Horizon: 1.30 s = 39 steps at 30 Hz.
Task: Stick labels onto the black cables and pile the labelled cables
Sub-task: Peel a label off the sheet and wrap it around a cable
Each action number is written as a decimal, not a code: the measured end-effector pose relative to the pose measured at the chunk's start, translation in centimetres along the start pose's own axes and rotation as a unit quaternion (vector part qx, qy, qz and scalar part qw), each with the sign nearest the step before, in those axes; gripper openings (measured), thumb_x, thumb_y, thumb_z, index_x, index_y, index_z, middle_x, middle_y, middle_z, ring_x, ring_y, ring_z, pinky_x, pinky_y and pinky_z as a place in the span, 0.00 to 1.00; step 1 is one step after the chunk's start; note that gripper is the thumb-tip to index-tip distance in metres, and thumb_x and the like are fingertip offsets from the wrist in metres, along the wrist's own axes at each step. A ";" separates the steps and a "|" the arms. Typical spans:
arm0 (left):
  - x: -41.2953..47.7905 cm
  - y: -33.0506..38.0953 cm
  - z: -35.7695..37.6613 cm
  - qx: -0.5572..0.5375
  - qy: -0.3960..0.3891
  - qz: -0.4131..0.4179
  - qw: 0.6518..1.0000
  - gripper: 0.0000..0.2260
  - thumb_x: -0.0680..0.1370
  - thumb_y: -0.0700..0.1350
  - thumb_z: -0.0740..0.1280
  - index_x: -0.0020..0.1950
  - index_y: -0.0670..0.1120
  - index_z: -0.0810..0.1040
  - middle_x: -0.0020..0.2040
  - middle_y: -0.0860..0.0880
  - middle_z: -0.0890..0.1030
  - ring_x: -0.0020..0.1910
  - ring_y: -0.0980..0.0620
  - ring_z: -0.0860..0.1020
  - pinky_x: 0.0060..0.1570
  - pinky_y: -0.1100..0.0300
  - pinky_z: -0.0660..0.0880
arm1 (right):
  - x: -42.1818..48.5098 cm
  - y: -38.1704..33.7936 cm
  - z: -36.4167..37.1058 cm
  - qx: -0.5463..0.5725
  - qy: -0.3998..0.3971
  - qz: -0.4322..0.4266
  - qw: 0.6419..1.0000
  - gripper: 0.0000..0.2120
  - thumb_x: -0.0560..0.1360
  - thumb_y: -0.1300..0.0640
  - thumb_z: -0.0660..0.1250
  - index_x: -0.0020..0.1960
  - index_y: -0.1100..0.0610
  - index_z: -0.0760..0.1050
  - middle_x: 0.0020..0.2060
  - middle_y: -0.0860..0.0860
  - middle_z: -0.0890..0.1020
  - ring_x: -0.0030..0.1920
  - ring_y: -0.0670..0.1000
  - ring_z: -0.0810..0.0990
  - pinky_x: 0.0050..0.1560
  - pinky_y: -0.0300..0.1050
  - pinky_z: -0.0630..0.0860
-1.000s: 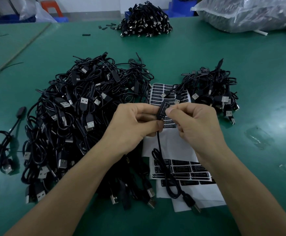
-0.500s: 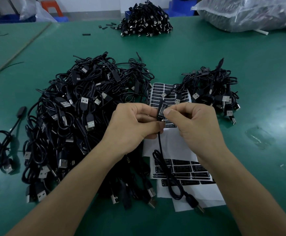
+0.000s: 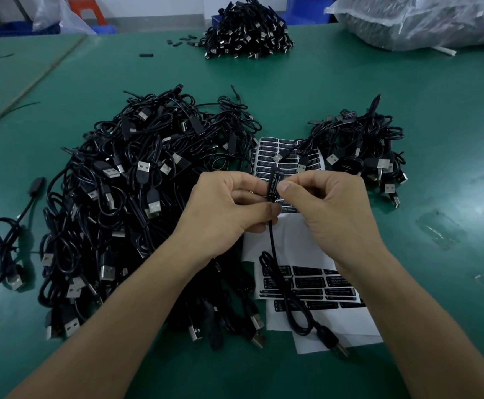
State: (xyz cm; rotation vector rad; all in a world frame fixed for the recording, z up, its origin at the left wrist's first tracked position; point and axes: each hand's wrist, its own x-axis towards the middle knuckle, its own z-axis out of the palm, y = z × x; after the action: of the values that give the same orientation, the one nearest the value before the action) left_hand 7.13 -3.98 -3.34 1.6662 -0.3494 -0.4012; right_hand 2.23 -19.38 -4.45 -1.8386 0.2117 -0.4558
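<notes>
My left hand [image 3: 229, 210] and my right hand [image 3: 325, 207] meet above the table's middle, both pinching the small black controller block of one black cable [image 3: 274, 187]. A black label with white print lies along the block under my right thumb. The cable's cord [image 3: 281, 286] hangs down and loops over white label sheets [image 3: 321, 286], ending in a USB plug [image 3: 340, 348]. A big heap of black cables [image 3: 137, 197] lies left of my hands. A smaller pile of cables [image 3: 361, 151] lies to the right.
Another label sheet [image 3: 272, 151] lies behind my hands. A lone cable [image 3: 7, 246] rests at far left. A third cable pile [image 3: 246, 30] sits at the back of the green table [image 3: 450, 139], with a clear plastic bag [image 3: 425, 21] at back right. Peeled film scraps [image 3: 439, 228] lie right.
My right thumb has slid a little along the label on the block. Both hands stay in place; the hanging cord barely shifts.
</notes>
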 end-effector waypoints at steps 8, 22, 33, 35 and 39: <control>0.0 0.0 0.0 0.004 -0.004 0.002 1.000 0.11 0.71 0.37 0.78 0.51 0.40 0.83 0.38 0.44 0.86 0.37 0.50 0.86 0.36 0.63 0.80 | -0.1 0.0 0.1 -0.005 0.007 -0.002 1.000 0.08 0.75 0.56 0.73 0.37 0.48 0.83 0.30 0.44 0.83 0.30 0.39 0.75 0.34 0.32 0.73; 0.0 -0.1 0.0 0.016 -0.008 0.012 1.000 0.10 0.71 0.37 0.78 0.49 0.42 0.83 0.37 0.45 0.86 0.36 0.51 0.86 0.35 0.63 0.80 | -0.1 0.0 0.1 -0.033 0.010 -0.017 0.999 0.09 0.75 0.55 0.73 0.36 0.48 0.82 0.30 0.48 0.83 0.30 0.41 0.75 0.33 0.35 0.74; -0.1 0.0 0.0 0.017 -0.013 0.020 1.000 0.08 0.71 0.37 0.78 0.45 0.46 0.84 0.37 0.45 0.86 0.36 0.51 0.85 0.35 0.63 0.80 | -0.2 -0.1 0.0 -0.041 0.009 -0.017 0.999 0.10 0.75 0.55 0.72 0.35 0.49 0.82 0.26 0.45 0.79 0.28 0.40 0.71 0.30 0.33 0.70; -0.1 0.0 0.0 0.016 -0.013 0.019 1.000 0.08 0.71 0.37 0.78 0.45 0.47 0.84 0.37 0.45 0.86 0.36 0.51 0.85 0.35 0.63 0.80 | -0.2 -0.1 0.1 -0.041 0.010 -0.016 0.999 0.09 0.75 0.55 0.72 0.35 0.49 0.82 0.25 0.44 0.78 0.27 0.40 0.71 0.30 0.33 0.69; -0.1 0.0 0.0 0.022 -0.014 0.015 1.000 0.09 0.71 0.37 0.78 0.48 0.43 0.83 0.37 0.45 0.86 0.36 0.51 0.85 0.36 0.62 0.81 | -0.3 -0.2 0.1 -0.041 0.014 -0.020 0.999 0.10 0.75 0.56 0.72 0.34 0.49 0.81 0.25 0.42 0.78 0.26 0.39 0.71 0.29 0.30 0.68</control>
State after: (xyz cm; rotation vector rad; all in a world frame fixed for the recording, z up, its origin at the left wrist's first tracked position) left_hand 7.06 -3.98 -3.38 1.6971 -0.4052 -0.3981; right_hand 2.02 -19.07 -4.31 -1.9208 0.2145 -0.5075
